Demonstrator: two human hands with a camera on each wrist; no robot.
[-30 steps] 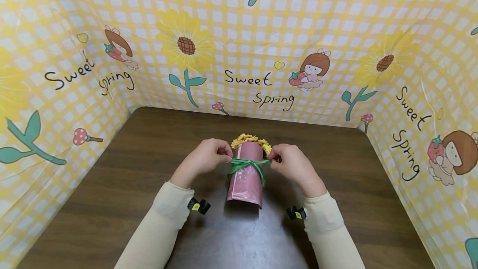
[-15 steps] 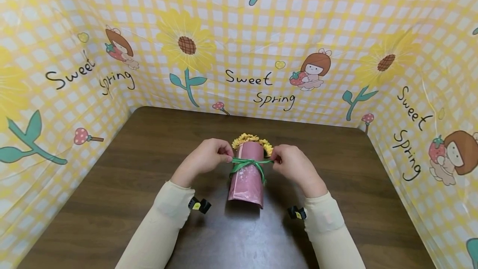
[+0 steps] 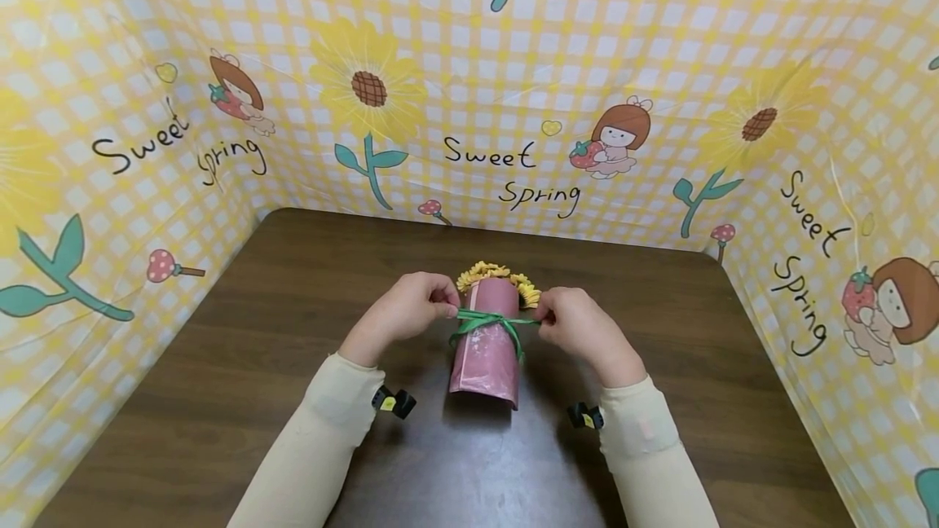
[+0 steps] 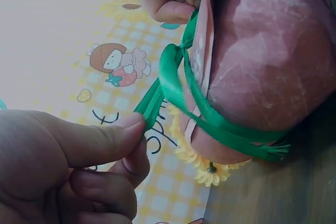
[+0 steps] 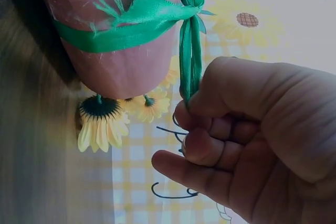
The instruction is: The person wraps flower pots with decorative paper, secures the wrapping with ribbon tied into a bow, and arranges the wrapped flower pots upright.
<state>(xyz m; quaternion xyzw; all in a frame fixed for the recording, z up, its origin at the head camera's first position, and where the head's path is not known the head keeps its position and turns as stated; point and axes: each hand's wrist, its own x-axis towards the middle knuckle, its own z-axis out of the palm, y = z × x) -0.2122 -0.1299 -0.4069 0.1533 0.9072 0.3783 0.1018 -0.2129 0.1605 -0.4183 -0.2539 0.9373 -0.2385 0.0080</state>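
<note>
A bouquet lies on the table with yellow flowers (image 3: 484,270) at its far end and a pink paper wrap (image 3: 486,373) around it. Green ribbon (image 3: 480,321) circles the wrap and is knotted on top. My left hand (image 3: 411,305) pinches a ribbon loop on the left side between thumb and forefinger, as the left wrist view shows with the ribbon (image 4: 168,77). On the right side my right hand (image 3: 579,323) pinches another folded length of ribbon (image 5: 190,61), drawn out from the knot. A frayed ribbon end (image 5: 113,9) hangs over the wrap. The flower stems are hidden inside the paper.
The dark wooden table (image 3: 308,259) reaches out on all sides of the bouquet. A yellow checked cloth (image 3: 469,63) with printed flowers and figures stands behind and on both sides of it. Small black cameras (image 3: 396,403) sit on both wrists.
My right hand has moved slightly to the right and the ribbon between the hands stretches a little wider. The left hand stays almost where it was, still pinching its loop.
</note>
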